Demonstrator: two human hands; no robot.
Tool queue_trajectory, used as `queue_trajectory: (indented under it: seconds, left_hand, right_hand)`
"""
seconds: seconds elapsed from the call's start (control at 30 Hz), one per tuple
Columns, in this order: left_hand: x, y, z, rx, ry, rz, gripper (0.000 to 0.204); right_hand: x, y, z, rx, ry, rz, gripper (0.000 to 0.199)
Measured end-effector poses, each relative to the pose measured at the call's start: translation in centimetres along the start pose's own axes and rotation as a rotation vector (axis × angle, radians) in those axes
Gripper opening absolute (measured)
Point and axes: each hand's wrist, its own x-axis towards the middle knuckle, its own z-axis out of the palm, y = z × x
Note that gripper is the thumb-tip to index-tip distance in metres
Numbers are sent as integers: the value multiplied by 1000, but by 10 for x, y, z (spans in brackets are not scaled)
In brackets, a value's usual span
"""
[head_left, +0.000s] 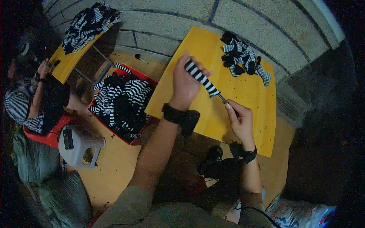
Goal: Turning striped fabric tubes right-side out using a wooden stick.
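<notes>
A black-and-white striped knitted tube (201, 79) slants above the yellow table (213, 114). My left hand (185, 83) is curled round its upper end, with the fingers partly behind the fabric. At the tube's lower end a thin dark rod (222, 98) sticks out; how far it reaches inside is hidden. My right hand (241, 121) pinches this rod between thumb and fingers. Toward the table's far right lies a heap of similar striped knitted pieces (243, 57) with black parts.
Left of the table, a red crate (131, 141) brims with striped knits. Further left stands a grey plastic stool (78, 152) with a dark object on top. Another person (24, 100) sits by a second yellow table (70, 70) bearing a knit pile. Stuffed sacks (64, 197) lie lower left.
</notes>
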Motion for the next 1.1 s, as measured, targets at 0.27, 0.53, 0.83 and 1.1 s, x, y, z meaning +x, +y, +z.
queue_trajectory:
  seconds: [0.27,0.53,0.83,1.1]
  left_hand:
    - [13,24,-33,-116,-248,55,38]
    - [4,14,-20,102,-145,215,42]
    - [7,5,-16,283,-98,288,41]
    - [7,25,-23,-123,-126,101,31]
  right_hand:
    - [-1,0,7,-82,-93,1,20]
    - [-13,-12,28,99,-77,188,21]
    - [-13,-33,23,-19,-64,173,19]
    - [-3,-17,1,-91,-107,95,17]
